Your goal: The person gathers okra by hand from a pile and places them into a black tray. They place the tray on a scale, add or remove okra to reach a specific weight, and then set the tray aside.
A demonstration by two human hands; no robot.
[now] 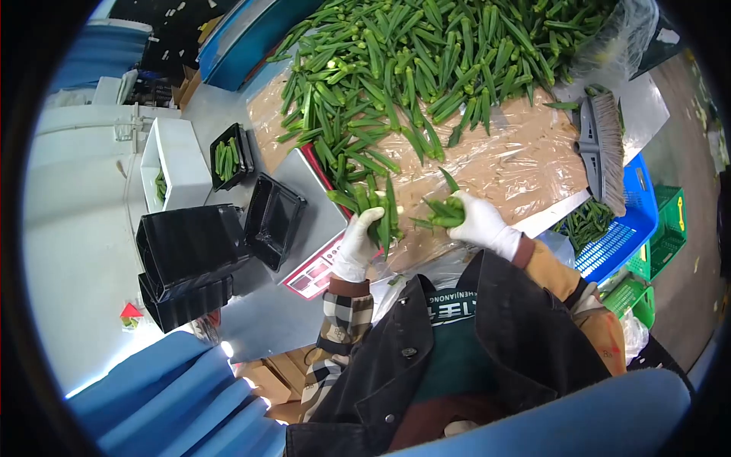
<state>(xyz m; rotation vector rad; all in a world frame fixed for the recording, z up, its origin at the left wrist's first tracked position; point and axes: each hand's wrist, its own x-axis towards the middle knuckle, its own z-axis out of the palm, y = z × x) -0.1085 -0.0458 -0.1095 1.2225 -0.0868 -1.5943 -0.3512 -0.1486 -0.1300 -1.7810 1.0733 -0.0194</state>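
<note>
White gloves cover both of my hands. My left hand (358, 247) is closed round several green okra pods (390, 217), just beside the red-edged scale (320, 263). Opposite it, my right hand (481, 225) grips a small bunch of okra (445, 213) by one end, the pods pointing toward the left hand. Beyond both hands, a large heap of okra (426, 57) spreads over the plastic-covered brown table surface (510, 160). The gloved fingers partly hide the held pods.
Left of the scale lie a black tray (274, 221), stacked black trays (194, 251) and a tray with okra (227, 158), near a white foam box (183, 164). On the right are a brush head (605, 148), a blue basket (640, 213) and green crates (666, 228).
</note>
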